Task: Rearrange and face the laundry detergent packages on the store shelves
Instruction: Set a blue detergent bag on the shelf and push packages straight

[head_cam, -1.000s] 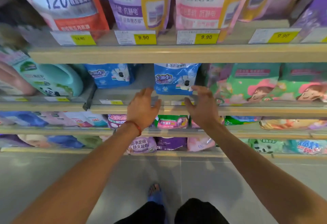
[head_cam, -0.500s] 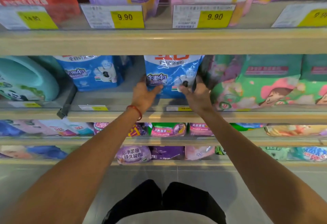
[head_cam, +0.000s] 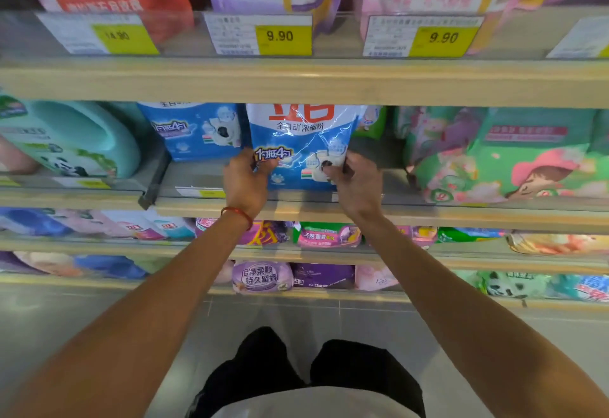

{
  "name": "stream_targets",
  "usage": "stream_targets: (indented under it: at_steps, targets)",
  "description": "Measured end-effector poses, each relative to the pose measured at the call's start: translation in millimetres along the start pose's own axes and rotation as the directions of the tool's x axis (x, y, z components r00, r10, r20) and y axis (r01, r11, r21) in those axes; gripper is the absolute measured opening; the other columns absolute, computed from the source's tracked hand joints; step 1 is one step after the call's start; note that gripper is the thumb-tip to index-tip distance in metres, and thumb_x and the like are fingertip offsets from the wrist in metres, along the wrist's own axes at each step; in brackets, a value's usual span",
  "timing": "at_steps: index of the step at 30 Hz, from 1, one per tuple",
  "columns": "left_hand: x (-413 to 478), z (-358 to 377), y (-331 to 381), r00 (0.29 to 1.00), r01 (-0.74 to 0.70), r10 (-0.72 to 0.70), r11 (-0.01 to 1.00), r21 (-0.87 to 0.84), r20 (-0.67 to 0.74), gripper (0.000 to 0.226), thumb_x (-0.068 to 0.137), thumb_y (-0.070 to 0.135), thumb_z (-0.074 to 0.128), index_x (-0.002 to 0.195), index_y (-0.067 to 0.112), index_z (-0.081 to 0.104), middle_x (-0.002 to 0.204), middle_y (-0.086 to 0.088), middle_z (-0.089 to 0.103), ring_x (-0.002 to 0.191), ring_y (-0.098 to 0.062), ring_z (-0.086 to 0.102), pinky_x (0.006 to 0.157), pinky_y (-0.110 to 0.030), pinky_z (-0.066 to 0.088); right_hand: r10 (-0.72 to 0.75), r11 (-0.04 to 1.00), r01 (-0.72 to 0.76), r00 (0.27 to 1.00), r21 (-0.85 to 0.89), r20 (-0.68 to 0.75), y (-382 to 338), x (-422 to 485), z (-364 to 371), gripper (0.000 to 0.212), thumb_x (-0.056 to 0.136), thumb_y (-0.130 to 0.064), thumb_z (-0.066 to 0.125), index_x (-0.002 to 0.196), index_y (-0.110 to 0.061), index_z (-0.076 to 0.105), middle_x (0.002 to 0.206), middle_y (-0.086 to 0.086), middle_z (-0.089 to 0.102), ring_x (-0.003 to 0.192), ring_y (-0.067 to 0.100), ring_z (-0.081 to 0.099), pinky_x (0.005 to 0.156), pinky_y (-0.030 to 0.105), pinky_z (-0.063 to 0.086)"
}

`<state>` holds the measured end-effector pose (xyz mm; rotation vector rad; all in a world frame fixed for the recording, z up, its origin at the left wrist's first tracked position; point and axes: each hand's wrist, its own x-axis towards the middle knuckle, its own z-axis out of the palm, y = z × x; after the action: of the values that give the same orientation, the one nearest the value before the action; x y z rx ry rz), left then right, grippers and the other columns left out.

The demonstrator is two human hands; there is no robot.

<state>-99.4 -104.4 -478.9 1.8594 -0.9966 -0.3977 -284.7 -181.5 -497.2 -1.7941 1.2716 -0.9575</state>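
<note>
Store shelving fills our view. On the middle shelf (head_cam: 461, 216), our left hand (head_cam: 245, 183) and right hand (head_cam: 357, 186) each grip a lower corner of the blue detergent bag (head_cam: 306, 140), which stands upright near the front edge, beside a matching bag (head_cam: 197, 134).

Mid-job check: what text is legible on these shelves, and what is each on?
"9.90": middle price tag
"9.90": right price tag
"14.90", blurry: left price tag
"全自动浓缩粉", "1勺抵4勺": held blue bag
"持久留香": bottom purple pouch
The tags' fine print is too small to read.
</note>
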Motion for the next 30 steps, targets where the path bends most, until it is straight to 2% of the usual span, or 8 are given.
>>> stream_targets:
  at_steps: [3,4,6,8,13,20,24,30]
  targets:
    - [5,-26,-11,0.999,-0.027,0.028,0.999,0.039,-0.037,0.019,0.093,0.018,0.073,0.106,0.003,0.071,0.103,-0.008,0.076,0.092,-0.015,0.068,0.072,-0.013,0.050,-0.011,0.999,0.011,1.000,0.040,0.011,-14,-6,26,0.022,0.091,-0.020,0.075,0.111,-0.013,0.075,0.105,-0.002,0.078,0.094,0.009,0.073,0.074,0.028,0.060]
    - [8,-33,-16,0.998,-0.035,0.037,0.999,0.039,-0.048,0.018,0.093,0.017,0.073,0.105,0.004,0.072,0.103,-0.007,0.076,0.092,-0.015,0.068,0.073,-0.013,0.050,-0.012,0.998,0.011,1.000,0.055,0.013,-18,-7,35,0.022,0.091,-0.020,0.075,0.112,-0.012,0.075,0.107,-0.002,0.078,0.096,0.010,0.073,0.078,0.032,0.062]
    - [12,-49,-29,0.997,-0.048,0.049,0.999,0.023,-0.059,0.017,0.092,0.019,0.074,0.104,0.006,0.072,0.101,-0.007,0.077,0.093,-0.020,0.072,0.080,-0.030,0.057,-0.019,0.998,0.019,1.000,0.056,0.013,-27,-9,51,0.021,0.091,-0.019,0.075,0.111,-0.012,0.075,0.106,-0.002,0.078,0.096,0.011,0.074,0.080,0.037,0.063]
    - [16,-63,-39,0.997,-0.040,0.041,0.999,0.020,-0.064,0.018,0.092,0.020,0.073,0.103,0.007,0.072,0.100,-0.007,0.078,0.094,-0.023,0.072,0.082,-0.039,0.058,-0.031,0.999,0.031,0.999,0.034,0.005,-36,-11,66,0.019,0.091,-0.020,0.075,0.108,-0.012,0.075,0.104,-0.003,0.079,0.093,0.011,0.074,0.078,0.039,0.063]
    - [27,-94,-58,0.994,-0.030,0.033,0.999,0.036,-0.099,0.013,0.091,0.018,0.074,0.088,0.008,0.066,0.085,-0.004,0.071,0.080,-0.023,0.065,0.066,-0.029,0.042,-0.046,0.997,0.043,0.998,0.069,0.038,-55,-14,100,0.022,0.092,-0.020,0.074,0.112,-0.013,0.074,0.109,-0.003,0.078,0.097,0.011,0.074,0.078,0.042,0.063]
    - [41,-126,-82,0.986,-0.013,0.024,0.998,0.065,-0.164,0.017,0.092,0.019,0.073,0.105,0.008,0.073,0.097,-0.009,0.077,0.085,-0.021,0.069,0.070,-0.029,0.048,-0.038,0.989,0.024,0.994,0.145,0.100,-82,-9,138,0.034,0.092,-0.014,0.073,0.126,-0.011,0.070,0.118,-0.002,0.074,0.105,0.013,0.073,0.087,0.039,0.063]
    - [46,-136,-91,0.986,-0.013,0.022,0.998,0.055,-0.167,0.018,0.092,0.021,0.073,0.103,0.007,0.072,0.093,-0.010,0.077,0.082,-0.023,0.069,0.069,-0.034,0.051,-0.048,0.994,0.039,0.995,0.103,0.091,-85,-10,150,0.030,0.093,-0.018,0.073,0.122,-0.012,0.071,0.117,0.000,0.076,0.103,0.011,0.074,0.084,0.042,0.064]
    - [47,-133,-92,0.983,0.001,0.006,0.999,0.036,-0.182,0.020,0.095,0.020,0.069,0.096,0.000,0.063,0.081,-0.007,0.066,0.070,-0.023,0.056,0.059,-0.026,0.034,-0.072,0.996,0.067,0.993,0.053,0.097,-87,-13,152,0.033,0.094,-0.027,0.071,0.124,-0.013,0.068,0.119,-0.001,0.076,0.104,0.010,0.072,0.083,0.037,0.063]
